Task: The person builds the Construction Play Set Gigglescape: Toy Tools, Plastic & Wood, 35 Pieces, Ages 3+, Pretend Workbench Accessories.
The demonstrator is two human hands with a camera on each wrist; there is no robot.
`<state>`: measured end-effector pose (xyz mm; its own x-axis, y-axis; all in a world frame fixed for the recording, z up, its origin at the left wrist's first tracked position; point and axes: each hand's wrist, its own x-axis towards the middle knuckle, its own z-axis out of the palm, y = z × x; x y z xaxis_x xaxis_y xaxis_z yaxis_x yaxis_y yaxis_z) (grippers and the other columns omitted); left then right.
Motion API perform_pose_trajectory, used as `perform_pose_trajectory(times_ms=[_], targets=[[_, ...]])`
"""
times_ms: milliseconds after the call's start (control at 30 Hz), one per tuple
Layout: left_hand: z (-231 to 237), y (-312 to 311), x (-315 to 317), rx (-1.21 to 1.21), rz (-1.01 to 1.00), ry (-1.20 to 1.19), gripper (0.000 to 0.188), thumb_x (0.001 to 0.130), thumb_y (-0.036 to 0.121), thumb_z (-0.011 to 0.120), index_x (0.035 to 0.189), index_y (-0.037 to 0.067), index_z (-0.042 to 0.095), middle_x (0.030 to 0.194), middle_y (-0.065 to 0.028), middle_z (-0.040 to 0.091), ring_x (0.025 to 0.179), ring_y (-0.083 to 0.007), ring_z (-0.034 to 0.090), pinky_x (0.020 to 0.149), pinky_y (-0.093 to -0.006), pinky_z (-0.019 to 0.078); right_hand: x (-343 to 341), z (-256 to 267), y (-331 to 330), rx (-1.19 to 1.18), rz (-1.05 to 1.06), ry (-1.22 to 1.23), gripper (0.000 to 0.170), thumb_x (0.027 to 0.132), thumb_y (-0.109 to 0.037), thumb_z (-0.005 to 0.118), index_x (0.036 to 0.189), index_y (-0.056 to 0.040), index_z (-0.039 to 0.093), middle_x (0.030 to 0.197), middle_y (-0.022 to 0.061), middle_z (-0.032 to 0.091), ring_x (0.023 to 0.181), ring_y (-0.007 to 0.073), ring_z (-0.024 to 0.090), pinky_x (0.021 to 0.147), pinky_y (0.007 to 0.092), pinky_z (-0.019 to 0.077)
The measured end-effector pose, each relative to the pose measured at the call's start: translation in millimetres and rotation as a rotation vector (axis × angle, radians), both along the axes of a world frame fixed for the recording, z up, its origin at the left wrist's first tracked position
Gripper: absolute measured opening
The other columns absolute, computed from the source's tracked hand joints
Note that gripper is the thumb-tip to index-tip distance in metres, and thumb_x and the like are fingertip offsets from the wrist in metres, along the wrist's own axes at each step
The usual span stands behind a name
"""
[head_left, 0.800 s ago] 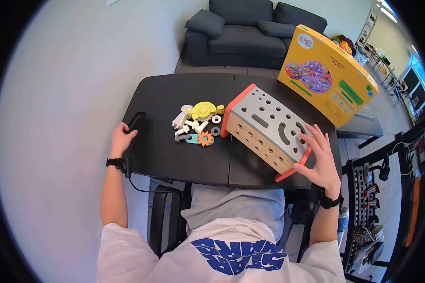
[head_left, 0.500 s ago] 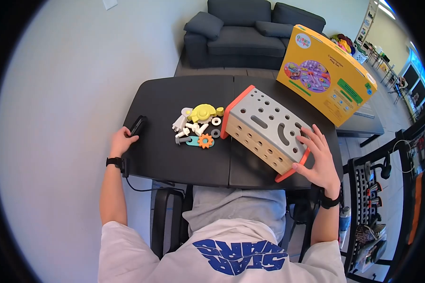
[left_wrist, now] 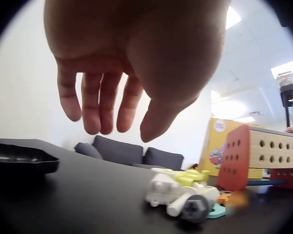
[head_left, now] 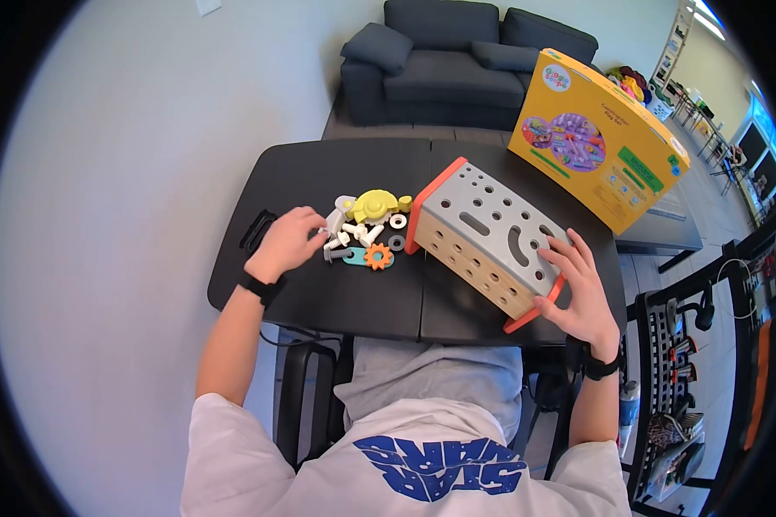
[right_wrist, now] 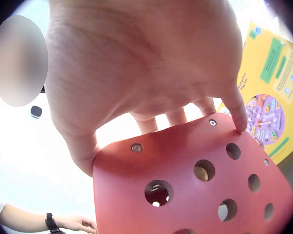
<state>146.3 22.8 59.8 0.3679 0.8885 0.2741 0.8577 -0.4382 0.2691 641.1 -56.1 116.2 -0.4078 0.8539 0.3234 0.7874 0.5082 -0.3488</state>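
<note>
My left hand [head_left: 289,243] hovers over the table at the left edge of a pile of toy parts. In the left wrist view its fingers [left_wrist: 107,105] hang loosely with nothing between them. The pile holds white bolts [head_left: 353,233], a yellow toy piece [head_left: 375,205], a grey bolt [head_left: 339,255] and an orange gear [head_left: 378,256] on a turquoise strip. My right hand [head_left: 582,293] grips the near end of a toy workbench [head_left: 466,263], thumb at one edge of its red end panel [right_wrist: 185,151], fingers over the grey top.
A black elongated object [head_left: 257,231] lies left of my left hand on the black table [head_left: 345,306]. The yellow box [head_left: 595,138] stands upright behind the workbench. A dark sofa [head_left: 457,73] is beyond the table, and a black rack [head_left: 664,388] stands at the right.
My left hand has let go of the black object and moved right to the toy parts. The right hand stays on the workbench.
</note>
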Motion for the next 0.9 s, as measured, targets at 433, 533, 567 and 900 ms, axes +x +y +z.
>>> perform_pose_trajectory(times_ms=[433, 533, 567, 900], targets=[[-22, 43, 42, -0.159, -0.114, 0.359, 0.011, 0.079, 0.002, 0.064, 0.085, 0.002, 0.073, 0.091, -0.0144, 0.068, 0.093, -0.0341, 0.068, 0.084, -0.0436, 0.0558, 7, -1, 8, -0.001, 0.078, 0.013, 0.064, 0.077, -0.037, 0.076, 0.134, -0.0111, 0.062, 0.148, 0.0143, 0.052, 0.148, 0.0446, 0.03, 0.118, 0.0545, 0.0353], [-23, 44, 39, -0.174, -0.109, 0.376, 0.005, 0.077, 0.0, 0.065, 0.078, 0.001, 0.07, 0.09, -0.015, 0.068, 0.094, -0.0347, 0.067, 0.084, -0.0442, 0.0555, 8, -2, 9, -0.011, 0.097, 0.019, 0.065, 0.077, -0.039, 0.075, 0.134, -0.0109, 0.062, 0.148, 0.0144, 0.052, 0.148, 0.0446, 0.03, 0.118, 0.0548, 0.0351], [-23, 45, 35, -0.132, -0.14, 0.344, 0.003, 0.075, 0.0, 0.066, 0.078, 0.001, 0.068, 0.09, -0.015, 0.067, 0.094, -0.0351, 0.067, 0.084, -0.0441, 0.0554, 8, -2, 10, -0.013, 0.093, 0.022, 0.065, 0.077, -0.039, 0.075, 0.134, -0.0109, 0.062, 0.148, 0.0144, 0.052, 0.148, 0.0446, 0.03, 0.118, 0.0548, 0.0351], [53, 25, 49, -0.127, 0.019, -0.108, 0.025, 0.073, 0.011, 0.081, 0.088, 0.0, 0.064, 0.082, -0.0145, 0.068, 0.079, -0.0288, 0.067, 0.073, -0.0372, 0.0539, 9, -3, 11, -0.031, 0.108, 0.04, 0.066, 0.078, -0.04, 0.075, 0.136, -0.0119, 0.06, 0.147, 0.0154, 0.052, 0.149, 0.0443, 0.029, 0.117, 0.055, 0.0353]])
